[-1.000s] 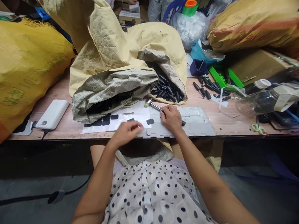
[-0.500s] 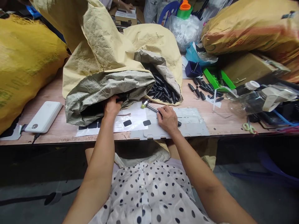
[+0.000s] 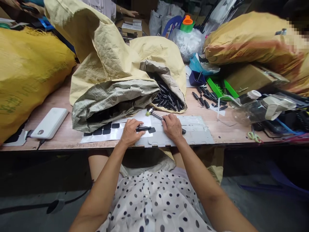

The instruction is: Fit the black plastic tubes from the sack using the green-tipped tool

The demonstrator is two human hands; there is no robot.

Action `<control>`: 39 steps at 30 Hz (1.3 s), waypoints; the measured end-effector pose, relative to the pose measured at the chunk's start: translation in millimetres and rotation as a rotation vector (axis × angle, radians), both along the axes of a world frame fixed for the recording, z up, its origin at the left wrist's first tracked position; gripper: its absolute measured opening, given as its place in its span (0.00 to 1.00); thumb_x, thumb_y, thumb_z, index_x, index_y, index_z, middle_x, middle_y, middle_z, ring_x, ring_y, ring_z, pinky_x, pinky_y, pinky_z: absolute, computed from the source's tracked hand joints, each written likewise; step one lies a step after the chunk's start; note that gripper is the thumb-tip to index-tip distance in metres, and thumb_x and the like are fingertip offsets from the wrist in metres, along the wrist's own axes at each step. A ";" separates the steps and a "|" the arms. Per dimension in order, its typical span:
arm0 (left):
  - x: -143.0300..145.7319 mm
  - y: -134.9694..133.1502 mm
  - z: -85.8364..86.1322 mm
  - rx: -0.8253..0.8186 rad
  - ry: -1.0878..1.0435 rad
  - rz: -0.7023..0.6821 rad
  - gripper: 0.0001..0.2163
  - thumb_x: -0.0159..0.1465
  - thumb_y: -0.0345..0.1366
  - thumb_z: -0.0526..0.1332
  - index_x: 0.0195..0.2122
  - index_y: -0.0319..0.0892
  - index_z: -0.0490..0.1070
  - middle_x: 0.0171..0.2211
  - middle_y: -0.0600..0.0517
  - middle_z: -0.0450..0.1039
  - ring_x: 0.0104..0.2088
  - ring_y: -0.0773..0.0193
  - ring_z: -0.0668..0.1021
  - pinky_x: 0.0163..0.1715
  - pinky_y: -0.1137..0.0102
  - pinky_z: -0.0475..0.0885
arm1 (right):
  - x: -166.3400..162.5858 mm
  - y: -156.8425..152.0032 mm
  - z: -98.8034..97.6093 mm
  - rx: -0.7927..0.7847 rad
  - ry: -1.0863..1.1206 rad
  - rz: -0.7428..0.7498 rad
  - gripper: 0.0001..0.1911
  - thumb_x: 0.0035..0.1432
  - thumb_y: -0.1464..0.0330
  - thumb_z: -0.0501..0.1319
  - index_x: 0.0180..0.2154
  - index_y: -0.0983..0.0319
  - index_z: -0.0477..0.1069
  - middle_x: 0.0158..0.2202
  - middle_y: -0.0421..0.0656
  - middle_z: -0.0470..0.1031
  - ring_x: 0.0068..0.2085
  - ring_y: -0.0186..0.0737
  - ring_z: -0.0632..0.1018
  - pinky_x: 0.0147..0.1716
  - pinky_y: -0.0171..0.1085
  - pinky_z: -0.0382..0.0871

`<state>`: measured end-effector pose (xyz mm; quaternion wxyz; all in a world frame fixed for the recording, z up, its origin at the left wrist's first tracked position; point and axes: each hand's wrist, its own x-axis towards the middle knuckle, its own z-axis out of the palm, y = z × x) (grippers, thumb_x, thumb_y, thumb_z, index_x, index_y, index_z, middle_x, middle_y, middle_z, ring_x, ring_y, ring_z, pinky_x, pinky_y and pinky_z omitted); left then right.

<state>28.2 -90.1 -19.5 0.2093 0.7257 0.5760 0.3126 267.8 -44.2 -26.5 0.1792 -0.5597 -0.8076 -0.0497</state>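
Observation:
My left hand (image 3: 130,131) pinches a slim black cylindrical part (image 3: 144,128) above the front of the table. Near it, my right hand (image 3: 172,126) is wrapped round a small hammer (image 3: 157,115), whose metal head with a yellowish face points up and left. Under the hammer lies a flat grey board (image 3: 199,129). A white sheet (image 3: 116,138) with several black rounded patches (image 3: 107,129) extends under my left hand. Just behind, a beige sack (image 3: 116,88) gapes towards me, its inside dark. A second sack (image 3: 159,45) spills black cylindrical parts (image 3: 166,98).
A white power bank (image 3: 50,123) and a bulging yellow sack (image 3: 31,77) stand left. Loose black parts (image 3: 204,100), a green tray (image 3: 222,87), a clear jug (image 3: 251,111) and small scissors (image 3: 254,137) lie right. A co-worker's arm (image 3: 126,12) shows behind.
My left hand has come out of the sack's mouth, moving right and towards me, with a black part now visible in it. My right hand stays on the hammer.

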 end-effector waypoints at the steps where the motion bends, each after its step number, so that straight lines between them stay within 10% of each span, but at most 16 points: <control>1: -1.4 1.4 0.4 -0.007 -0.014 0.006 0.12 0.55 0.34 0.69 0.41 0.48 0.79 0.37 0.51 0.75 0.43 0.53 0.73 0.49 0.58 0.71 | 0.0 0.3 0.7 -0.005 -0.003 0.002 0.12 0.68 0.67 0.54 0.47 0.58 0.75 0.42 0.48 0.71 0.44 0.49 0.70 0.41 0.42 0.65; 17: 1.9 4.1 4.1 -0.081 -0.096 0.082 0.07 0.53 0.30 0.70 0.31 0.46 0.76 0.34 0.52 0.75 0.42 0.55 0.73 0.47 0.61 0.72 | -26.4 -99.9 23.8 -0.181 0.563 0.228 0.23 0.73 0.67 0.48 0.65 0.52 0.66 0.43 0.44 0.75 0.43 0.41 0.78 0.47 0.40 0.76; 39: 4.3 8.1 -0.8 -0.077 -0.076 0.120 0.05 0.52 0.31 0.69 0.29 0.46 0.76 0.32 0.54 0.75 0.41 0.56 0.73 0.45 0.62 0.72 | -23.8 -105.7 25.3 -0.196 0.579 0.199 0.23 0.72 0.69 0.50 0.63 0.51 0.69 0.36 0.41 0.72 0.36 0.38 0.76 0.40 0.36 0.75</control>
